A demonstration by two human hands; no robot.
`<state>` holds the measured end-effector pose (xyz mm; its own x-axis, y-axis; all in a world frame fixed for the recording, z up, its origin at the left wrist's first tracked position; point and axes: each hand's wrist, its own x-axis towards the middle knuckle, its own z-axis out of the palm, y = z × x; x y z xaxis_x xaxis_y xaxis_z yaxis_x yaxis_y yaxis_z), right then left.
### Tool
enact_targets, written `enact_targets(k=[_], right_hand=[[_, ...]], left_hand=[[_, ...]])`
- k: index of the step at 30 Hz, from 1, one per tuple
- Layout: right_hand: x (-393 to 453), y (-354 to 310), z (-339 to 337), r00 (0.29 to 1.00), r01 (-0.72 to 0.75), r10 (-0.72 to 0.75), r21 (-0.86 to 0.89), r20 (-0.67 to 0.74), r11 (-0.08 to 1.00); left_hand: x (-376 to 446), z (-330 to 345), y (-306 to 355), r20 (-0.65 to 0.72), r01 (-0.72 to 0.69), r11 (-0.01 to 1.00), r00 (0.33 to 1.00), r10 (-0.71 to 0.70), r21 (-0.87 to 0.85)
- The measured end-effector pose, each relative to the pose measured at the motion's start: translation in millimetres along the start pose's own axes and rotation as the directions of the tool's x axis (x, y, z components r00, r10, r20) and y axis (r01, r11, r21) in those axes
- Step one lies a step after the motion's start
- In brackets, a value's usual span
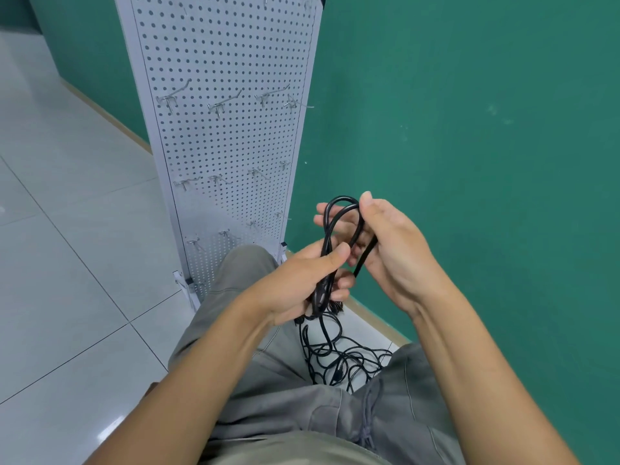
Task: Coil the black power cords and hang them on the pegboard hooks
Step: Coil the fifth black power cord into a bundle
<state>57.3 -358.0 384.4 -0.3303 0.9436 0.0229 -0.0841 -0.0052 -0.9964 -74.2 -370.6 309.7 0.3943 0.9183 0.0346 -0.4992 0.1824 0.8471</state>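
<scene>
A black power cord [335, 226] is folded into upright loops between both hands. My left hand [302, 283] grips the gathered strands in a fist below the loops. My right hand [385, 243] curls round the top loop, with a strand running down past its fingers. The rest of the cord hangs down to a tangled heap of black cords [339, 357] on the floor between my knees. The white pegboard [228, 139] stands in front of me, with rows of bare metal hooks [219, 105].
A green wall [469, 129] runs along the right and behind the pegboard. Glossy pale floor tiles [67, 246] spread to the left. My legs in grey trousers [255, 380] flank the cord heap, the left knee close to the pegboard's base.
</scene>
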Motion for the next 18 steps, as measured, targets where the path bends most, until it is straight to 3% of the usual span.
enact_targets(k=[2,4,7,13,18], right_hand=[[3.3,1.8,0.1,0.998,0.001,0.0,0.025,-0.057,1.0],[5.5,2.4,-0.1,0.993,0.02,-0.015,0.039,-0.12,0.999],[7.1,1.7,0.0,0.985,0.048,-0.041,0.041,-0.168,0.998],[10.8,-3.8,0.5,0.982,0.047,-0.042,0.026,-0.186,0.999],[10.8,-6.8,-8.4,0.997,-0.026,0.04,0.21,-0.062,0.977]], left_hand=[[7.4,-0.4,-6.6,-0.163,-0.102,0.961,0.976,0.147,0.259],[11.5,-1.2,-10.8,-0.25,-0.147,0.859,0.921,0.3,0.491],[12.2,2.7,-13.1,-0.307,-0.128,0.795,0.877,0.37,0.593],[5.4,22.5,-13.9,-0.22,-0.158,0.647,0.858,0.464,0.746],[5.0,18.6,-8.3,-0.117,-0.156,0.559,0.9,0.42,0.814]])
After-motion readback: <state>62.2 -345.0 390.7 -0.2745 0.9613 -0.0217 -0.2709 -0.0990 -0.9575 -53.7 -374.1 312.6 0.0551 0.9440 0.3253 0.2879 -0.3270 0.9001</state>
